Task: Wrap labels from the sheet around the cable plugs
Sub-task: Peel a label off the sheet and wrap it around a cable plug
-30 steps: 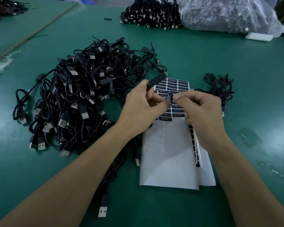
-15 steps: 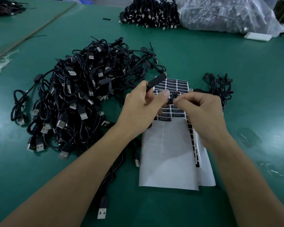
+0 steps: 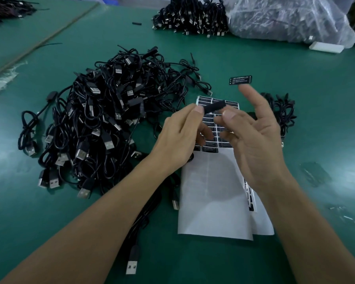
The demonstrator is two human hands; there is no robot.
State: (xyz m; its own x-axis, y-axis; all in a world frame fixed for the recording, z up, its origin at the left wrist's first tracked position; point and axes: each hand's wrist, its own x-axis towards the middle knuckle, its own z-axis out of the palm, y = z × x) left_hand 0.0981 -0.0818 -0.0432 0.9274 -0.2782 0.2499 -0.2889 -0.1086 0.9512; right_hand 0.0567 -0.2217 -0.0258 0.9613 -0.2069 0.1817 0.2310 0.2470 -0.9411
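Note:
My left hand (image 3: 178, 138) pinches a black cable plug (image 3: 214, 106) at its left end and holds it level above the label sheet (image 3: 213, 193). My right hand (image 3: 254, 140) is spread with straight fingers, its thumb close under the plug's right end. A single black label (image 3: 240, 80) printed "LED CONTROLLER" shows just beyond my right index fingertip; I cannot tell whether it sticks to the finger or lies on the table. The sheet's remaining black labels (image 3: 210, 149) sit at its far end, partly hidden by my hands.
A big tangle of black USB cables (image 3: 103, 124) lies left of the sheet. A small bundle (image 3: 282, 111) sits right of my right hand. Another cable heap (image 3: 191, 15), a plastic bag (image 3: 285, 17) and a white box (image 3: 326, 47) are at the back. A loose USB plug (image 3: 131, 267) lies near the front.
My right hand has let go and spread its fingers, moving right and up. The plug has turned from tilted to level. A single label now shows beyond my right index fingertip.

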